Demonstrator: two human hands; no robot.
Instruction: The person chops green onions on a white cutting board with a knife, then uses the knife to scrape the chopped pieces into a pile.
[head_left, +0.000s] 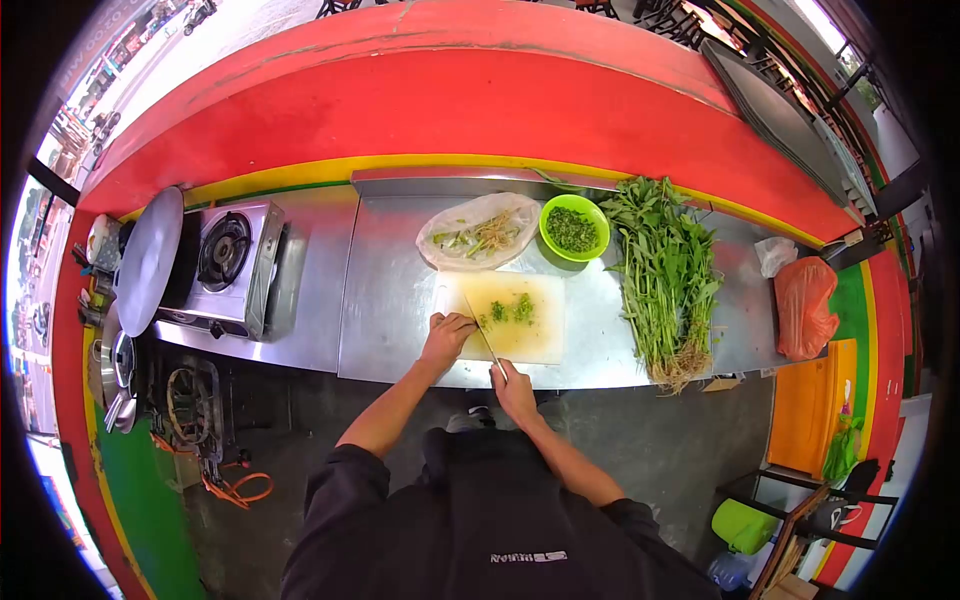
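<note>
Chopping greens at an outdoor stall, a person in a dark long-sleeved top works at a pale rectangular plastic cutting board set on a stainless-steel counter. The right hand is closed around the handle of a slim steel knife, whose blade angles toward eleven o'clock across the board's left half. The left hand rests at the board's nine o'clock edge with fingers curled under, beside a small heap of chopped green leaves; whether it pins any stems is too small to tell. By the look of it the job is partly done: a round lime-green plastic bowl at one o'clock from the board already holds chopped greens, and a clear plastic bag of pale trimmings lies at twelve o'clock. A thick bundle of uncut leafy green stalks with roots lies at three o'clock, which suggests most of the cutting is yet to come. A steel single-burner gas stove stands well apart at nine o'clock, and an orange plastic bag sits beyond the bundle at three o'clock.
</note>
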